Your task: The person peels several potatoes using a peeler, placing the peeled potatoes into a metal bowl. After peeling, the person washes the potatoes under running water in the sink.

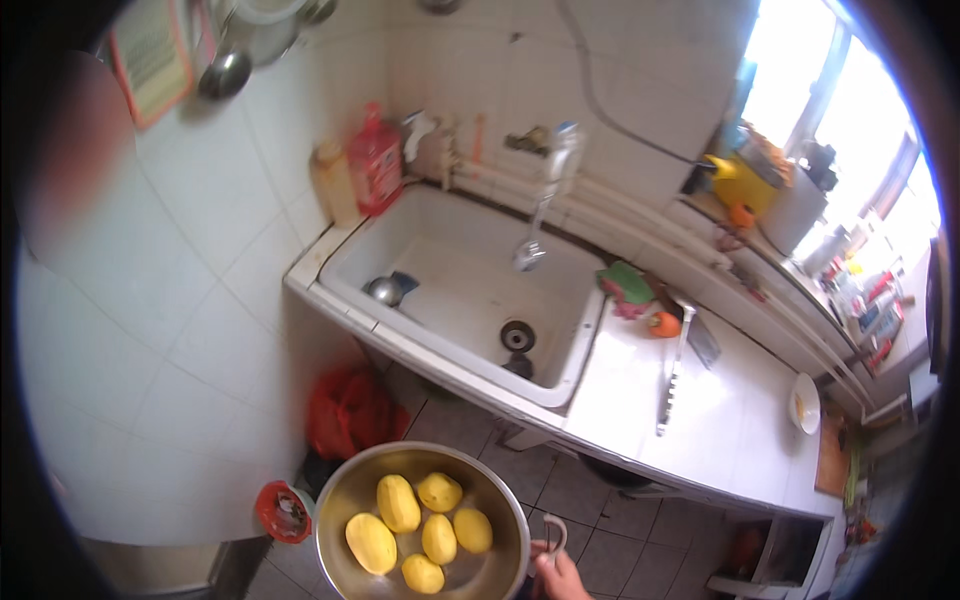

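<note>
My right hand [561, 576] is at the bottom of the view, closed around a small tool with a curved pale head, which looks like a vegetable peeler [555, 529]. Its fingers come up to the right rim of a wide stainless steel bowl [337, 510]; whether they also grip the rim is not clear. Several peeled yellow potatoes [399, 504] lie apart or lightly touching on the bowl's bottom. My left hand is out of view. Beyond the bowl is a white sink [450, 277] with a metal ladle-like item [386, 291] inside and a dark drain [517, 336].
A faucet [546, 195] hangs over the sink. Right of it, the white counter [630, 397] bears a carrot [664, 324], a cleaver-like blade [701, 341], a green cloth [628, 283] and a white bowl [805, 403]. Red bags [352, 412] sit below left. A blurred reddish shape [79, 150] fills the left edge.
</note>
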Demonstrator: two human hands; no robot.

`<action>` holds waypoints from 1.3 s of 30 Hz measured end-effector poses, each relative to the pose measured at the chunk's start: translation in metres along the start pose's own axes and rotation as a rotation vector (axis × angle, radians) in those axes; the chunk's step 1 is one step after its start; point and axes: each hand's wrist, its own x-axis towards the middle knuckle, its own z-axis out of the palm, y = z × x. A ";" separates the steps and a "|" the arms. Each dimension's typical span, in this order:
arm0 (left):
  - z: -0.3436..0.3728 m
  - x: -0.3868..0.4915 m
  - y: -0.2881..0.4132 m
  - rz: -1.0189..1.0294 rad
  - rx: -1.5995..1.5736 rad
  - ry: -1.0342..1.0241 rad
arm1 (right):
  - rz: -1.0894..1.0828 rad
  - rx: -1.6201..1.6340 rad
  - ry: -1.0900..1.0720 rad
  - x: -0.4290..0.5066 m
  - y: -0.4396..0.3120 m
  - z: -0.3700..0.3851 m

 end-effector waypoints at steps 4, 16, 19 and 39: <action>0.018 0.006 0.072 0.064 0.041 -0.104 | -0.201 -0.277 0.049 0.016 -0.048 -0.073; 0.123 0.155 0.305 0.110 0.365 -0.433 | 0.069 0.343 0.359 0.127 -0.141 -0.085; 0.147 0.191 0.351 0.049 0.523 -0.447 | 0.096 0.319 0.421 0.157 -0.161 -0.065; 0.311 0.376 0.373 -0.093 0.520 -0.515 | -1.148 -0.621 0.324 0.307 -0.439 0.069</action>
